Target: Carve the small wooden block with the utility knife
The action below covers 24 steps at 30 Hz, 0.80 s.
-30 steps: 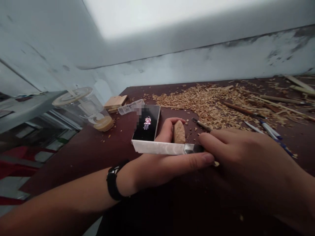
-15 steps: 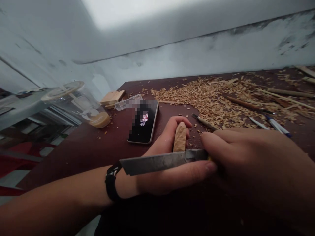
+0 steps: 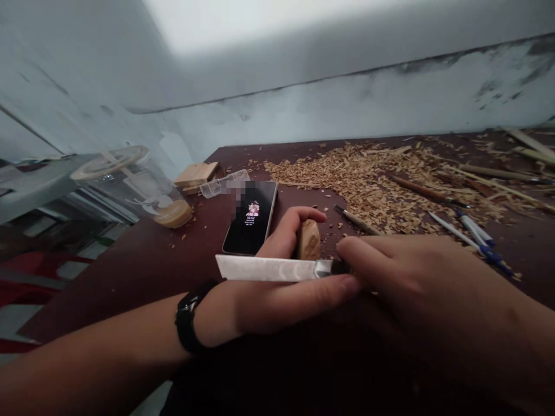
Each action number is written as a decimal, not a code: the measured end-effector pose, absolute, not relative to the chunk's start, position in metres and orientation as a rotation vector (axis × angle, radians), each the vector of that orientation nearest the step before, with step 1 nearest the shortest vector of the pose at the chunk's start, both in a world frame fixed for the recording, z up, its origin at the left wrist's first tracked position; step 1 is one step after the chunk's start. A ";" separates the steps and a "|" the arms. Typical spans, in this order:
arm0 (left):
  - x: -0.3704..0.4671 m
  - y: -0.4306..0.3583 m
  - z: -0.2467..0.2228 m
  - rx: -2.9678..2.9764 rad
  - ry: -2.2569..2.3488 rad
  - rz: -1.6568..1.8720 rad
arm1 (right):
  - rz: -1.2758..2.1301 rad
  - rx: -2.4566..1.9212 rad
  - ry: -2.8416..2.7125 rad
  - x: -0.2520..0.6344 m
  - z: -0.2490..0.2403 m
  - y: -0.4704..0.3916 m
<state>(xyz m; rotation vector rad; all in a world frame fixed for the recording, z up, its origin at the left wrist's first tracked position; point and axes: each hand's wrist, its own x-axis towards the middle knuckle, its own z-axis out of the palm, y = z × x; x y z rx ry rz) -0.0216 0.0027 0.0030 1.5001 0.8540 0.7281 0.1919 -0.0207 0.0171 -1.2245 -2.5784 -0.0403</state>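
Note:
My left hand (image 3: 277, 289), with a black band on its wrist, is wrapped round a small carved wood piece (image 3: 309, 240), whose faceted top shows above the blade. My right hand (image 3: 416, 277) is closed on the handle of a knife (image 3: 266, 269). The flat, bright blade points left and lies across my left palm, just in front of the wood. My left thumb reaches toward the knife handle, near my right fingers. Most of the handle is hidden in my right hand.
A phone (image 3: 251, 219) lies beyond my left hand. A plastic cup (image 3: 134, 185), wood blocks (image 3: 197, 175) and a clear case (image 3: 225, 184) are left. Wood shavings (image 3: 368, 179), a brush-like tool (image 3: 355, 219) and pens (image 3: 472, 228) lie at the back and right.
The wood piece has turned and tilted in my left hand, showing another face. The blade now catches the light and lies more level. My right hand has shifted slightly left.

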 end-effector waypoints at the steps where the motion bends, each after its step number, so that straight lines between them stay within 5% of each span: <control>1: -0.023 0.005 0.002 1.571 0.874 0.738 | -0.035 -1.183 -2.602 0.193 0.018 -0.019; 15: -0.021 0.008 -0.005 1.686 0.981 0.793 | -0.275 -1.406 -2.689 0.180 0.027 -0.006; 24: -0.024 0.010 0.001 1.629 0.905 0.707 | -0.017 -1.301 -2.669 0.180 0.015 0.003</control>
